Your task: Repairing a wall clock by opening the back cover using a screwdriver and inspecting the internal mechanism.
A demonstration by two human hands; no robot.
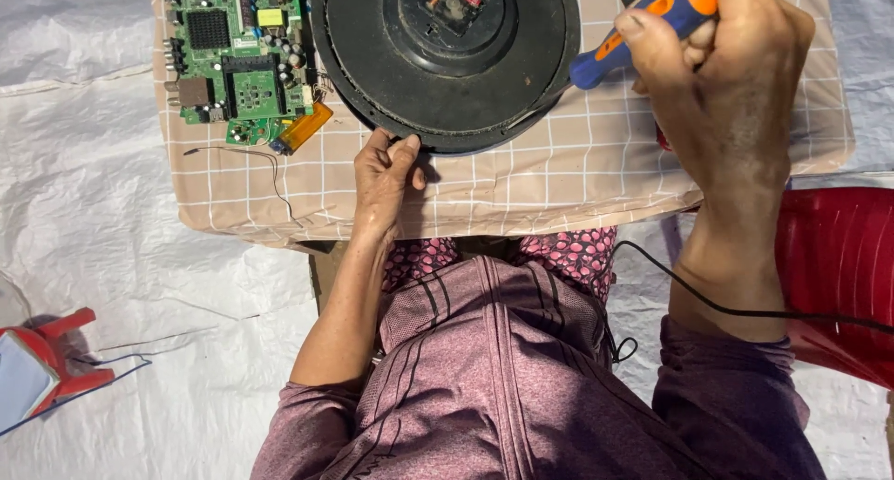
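- The left hand [385,177] pinches the near rim of a round black plastic disc-shaped housing [445,61], thumb and fingers closed on its edge.
- The right hand [722,89] is wrapped tight around the orange-and-blue handle of a screwdriver [643,28]; the tool's shaft slants toward the housing's right edge (the tip itself is hard to make out).
- The housing lies on a small table [577,173] covered with a beige checked cloth, just beyond the left hand and to the left of the right hand.
- Left of the left hand, and farther away, sits a green circuit board [240,56] with an orange ribbon at its corner, just beside the housing.
- A red plastic chair [838,275] stands below the right wrist, with a thin black cable [708,303] crossing the forearm.
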